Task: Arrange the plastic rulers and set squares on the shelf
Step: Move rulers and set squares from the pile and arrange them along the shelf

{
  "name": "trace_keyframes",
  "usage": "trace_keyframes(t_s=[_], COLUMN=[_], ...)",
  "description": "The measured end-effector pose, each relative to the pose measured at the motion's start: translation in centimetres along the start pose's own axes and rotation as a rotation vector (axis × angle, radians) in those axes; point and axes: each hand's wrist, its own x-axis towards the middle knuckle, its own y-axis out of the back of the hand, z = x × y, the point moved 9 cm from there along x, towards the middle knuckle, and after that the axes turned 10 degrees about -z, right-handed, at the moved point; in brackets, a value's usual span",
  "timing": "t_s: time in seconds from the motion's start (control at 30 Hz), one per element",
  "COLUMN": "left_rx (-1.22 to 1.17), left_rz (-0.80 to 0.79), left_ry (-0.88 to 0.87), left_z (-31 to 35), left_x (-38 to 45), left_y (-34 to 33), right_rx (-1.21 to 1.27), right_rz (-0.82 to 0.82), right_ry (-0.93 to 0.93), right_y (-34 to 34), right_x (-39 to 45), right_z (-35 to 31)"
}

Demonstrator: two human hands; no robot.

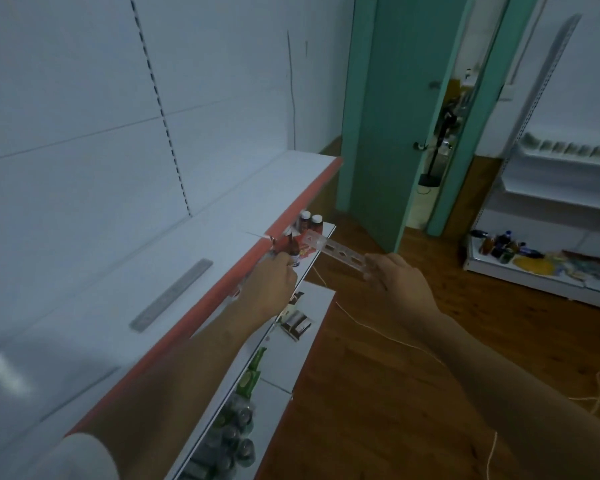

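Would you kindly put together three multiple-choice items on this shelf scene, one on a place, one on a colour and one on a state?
1. Where does the grey ruler lie?
A. on the white shelf top
B. on the wooden floor
C. in the right hand

2. What colour is the shelf's front edge strip?
A. green
B. red
C. yellow

3. What is the right hand doing?
A. hanging idle
B. pressing flat on the door
C. holding a clear plastic ruler

Answers:
1 A, the grey ruler rests flat on the shelf, apart from both hands.
2 B, the strip along the front edge is red.
3 C, its fingers curl round one end of the clear plastic ruler, held in the air above the floor.
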Motion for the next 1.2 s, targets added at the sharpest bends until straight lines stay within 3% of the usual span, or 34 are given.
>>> trace_keyframes(t_s=[0.37, 0.47, 0.7, 0.8, 0.9, 1.2], left_rx=[-0.059, -0.068, -0.206, -0.165, -0.097, -0.179], left_rz=[0.07, 0.061, 0.225, 0.295, 0.366, 0.604], left_ry=[0.076, 0.152, 0.459, 0.556, 0.637, 1.003], left_z=[-2.4, -4.1, -9.6, -11.5, -13.3, -20.8], left_x=[13.1, 15.4, 16.9, 15.8, 12.5, -2.9], left_y=[2.7, 2.5, 3.9, 5.1, 5.3, 9.0], right_rx=[0.01, 0.014, 0.059, 0.014, 0.143, 0.23], right_rz=[-0.02, -0.054, -0.093, -0.171, -0.276, -0.452], right_ry=[0.065, 0.117, 0.405, 0.555, 0.634, 1.092], right_y=[0.5, -0.9, -3.3, -6.0, -8.4, -15.0], right_x=[14.4, 18.4, 25.8, 28.9, 30.1, 25.3], right_z=[2.0, 2.4, -0.5, -2.8, -5.8, -21.2])
